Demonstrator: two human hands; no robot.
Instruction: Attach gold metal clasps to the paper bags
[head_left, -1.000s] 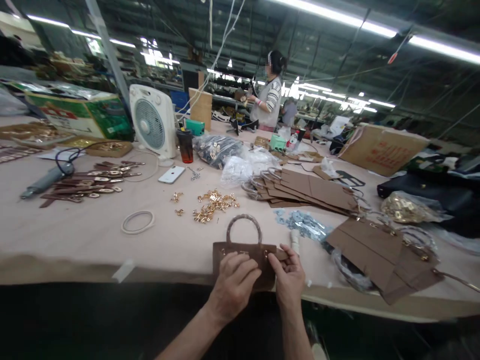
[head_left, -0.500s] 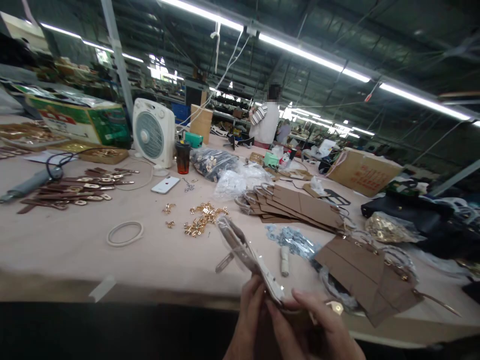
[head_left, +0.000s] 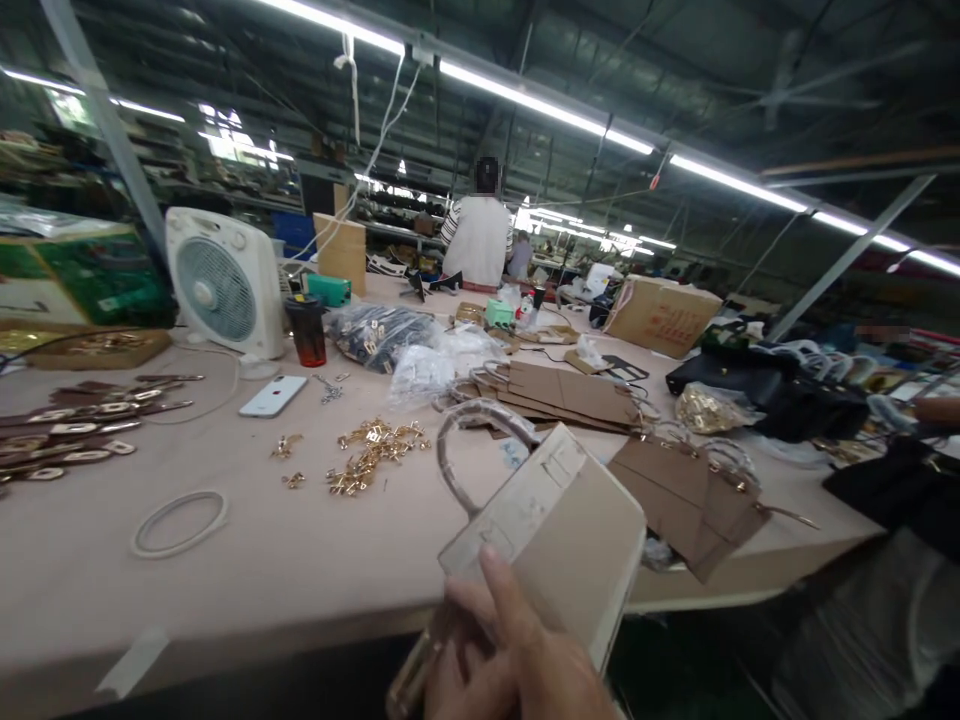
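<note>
My right hand (head_left: 529,660) is at the bottom centre, closed on a pale tan bag panel (head_left: 577,540) held up off the table and tilted to the right. One finger lies stretched up its face. A round brown handle (head_left: 450,450) stands up from the panel's left end. Some knuckles (head_left: 454,640) show just left of that hand; I cannot tell if they are my left hand. A gold and brown strap end (head_left: 411,680) hangs below them.
On the pink table (head_left: 262,560) lie gold fittings (head_left: 367,460), a white ring (head_left: 178,522), a phone (head_left: 274,396), brown straps (head_left: 75,430), brown panel stacks (head_left: 581,392) (head_left: 679,490), a fan (head_left: 223,285), a cup (head_left: 310,332) and black bags (head_left: 765,385). A person (head_left: 480,240) stands far back.
The bag piece has been lifted off the table, turned over to its pale side and raised toward me. My view has swung right. Both hands were plain before; now only one is.
</note>
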